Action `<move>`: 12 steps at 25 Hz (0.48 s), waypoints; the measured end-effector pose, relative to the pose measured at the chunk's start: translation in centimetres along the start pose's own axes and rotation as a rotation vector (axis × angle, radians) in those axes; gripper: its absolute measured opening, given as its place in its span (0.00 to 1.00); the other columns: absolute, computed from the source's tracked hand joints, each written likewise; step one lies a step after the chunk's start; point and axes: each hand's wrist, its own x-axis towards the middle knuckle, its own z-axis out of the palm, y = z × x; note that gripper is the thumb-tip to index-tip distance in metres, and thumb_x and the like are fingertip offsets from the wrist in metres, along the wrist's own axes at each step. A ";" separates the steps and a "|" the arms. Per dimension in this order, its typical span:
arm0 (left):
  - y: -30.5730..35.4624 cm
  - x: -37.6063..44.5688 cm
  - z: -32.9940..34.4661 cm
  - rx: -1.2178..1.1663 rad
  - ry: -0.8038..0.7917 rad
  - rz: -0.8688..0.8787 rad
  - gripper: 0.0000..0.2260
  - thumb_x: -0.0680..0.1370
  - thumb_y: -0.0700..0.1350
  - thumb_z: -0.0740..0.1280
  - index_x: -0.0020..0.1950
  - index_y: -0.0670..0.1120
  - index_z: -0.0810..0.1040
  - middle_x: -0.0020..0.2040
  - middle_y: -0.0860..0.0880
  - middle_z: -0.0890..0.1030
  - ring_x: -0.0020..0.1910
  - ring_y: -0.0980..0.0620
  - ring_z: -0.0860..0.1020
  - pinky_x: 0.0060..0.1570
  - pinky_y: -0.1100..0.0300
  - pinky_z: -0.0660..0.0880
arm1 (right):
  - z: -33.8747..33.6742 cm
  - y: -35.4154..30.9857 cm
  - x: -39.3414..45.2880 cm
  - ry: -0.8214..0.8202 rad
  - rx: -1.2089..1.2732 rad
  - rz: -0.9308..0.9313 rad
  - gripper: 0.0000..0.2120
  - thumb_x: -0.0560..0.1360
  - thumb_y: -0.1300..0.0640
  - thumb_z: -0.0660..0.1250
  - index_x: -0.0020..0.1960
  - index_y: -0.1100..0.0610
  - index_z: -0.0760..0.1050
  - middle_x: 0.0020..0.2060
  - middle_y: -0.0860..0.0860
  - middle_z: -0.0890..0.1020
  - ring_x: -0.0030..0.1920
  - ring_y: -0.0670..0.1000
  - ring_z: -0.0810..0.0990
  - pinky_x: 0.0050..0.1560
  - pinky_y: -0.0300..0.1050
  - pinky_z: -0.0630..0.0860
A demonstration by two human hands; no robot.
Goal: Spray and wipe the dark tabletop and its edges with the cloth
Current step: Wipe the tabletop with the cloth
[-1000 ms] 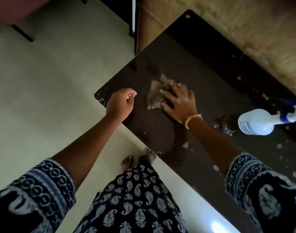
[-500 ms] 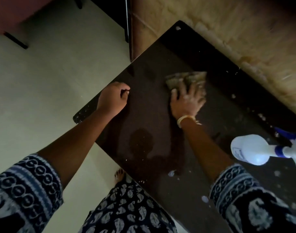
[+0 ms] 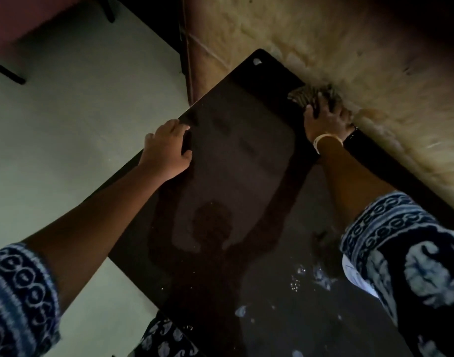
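At far edge — right hand presses cloth | tabletop runs diag.

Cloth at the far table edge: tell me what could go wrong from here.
1. The cloth under the right hand overhangs the tabletop edge by the wall; it might slip off.
2. Droplets near the right sleeve may get smeared.
3. The left hand rests on the glossy surface and could leave prints.

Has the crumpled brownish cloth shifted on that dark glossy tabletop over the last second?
Yes. The crumpled brownish cloth, under the right hand, has travelled from mid-table to the dark glossy tabletop's far edge beside the tan stone wall.
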 end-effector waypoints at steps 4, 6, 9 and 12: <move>0.4 0.1 0.4 -0.033 -0.033 -0.060 0.31 0.76 0.49 0.69 0.75 0.41 0.62 0.72 0.40 0.67 0.71 0.41 0.68 0.68 0.47 0.68 | 1.6 -4.1 -2.7 0.040 0.039 0.125 0.27 0.80 0.39 0.49 0.78 0.41 0.52 0.78 0.56 0.52 0.77 0.62 0.49 0.70 0.71 0.49; 0.7 0.2 0.5 -0.004 -0.040 -0.079 0.32 0.76 0.50 0.69 0.75 0.40 0.61 0.72 0.39 0.67 0.70 0.40 0.68 0.67 0.47 0.69 | 3.3 -7.7 -6.5 0.072 0.017 -0.062 0.26 0.79 0.39 0.50 0.77 0.41 0.55 0.78 0.56 0.55 0.77 0.63 0.52 0.69 0.73 0.51; 0.7 0.4 0.3 -0.016 -0.026 -0.099 0.28 0.75 0.45 0.67 0.73 0.38 0.64 0.68 0.38 0.70 0.65 0.39 0.72 0.61 0.47 0.71 | 5.5 -12.2 -12.6 0.056 -0.102 -0.608 0.25 0.78 0.39 0.51 0.74 0.38 0.61 0.76 0.55 0.61 0.76 0.62 0.56 0.68 0.72 0.54; 0.3 0.4 -0.1 -0.055 -0.013 -0.097 0.26 0.72 0.40 0.64 0.70 0.38 0.66 0.64 0.38 0.72 0.60 0.37 0.74 0.57 0.47 0.73 | 5.7 -13.0 -12.7 -0.011 -0.163 -0.978 0.24 0.77 0.37 0.52 0.73 0.37 0.64 0.75 0.51 0.63 0.75 0.59 0.59 0.69 0.68 0.57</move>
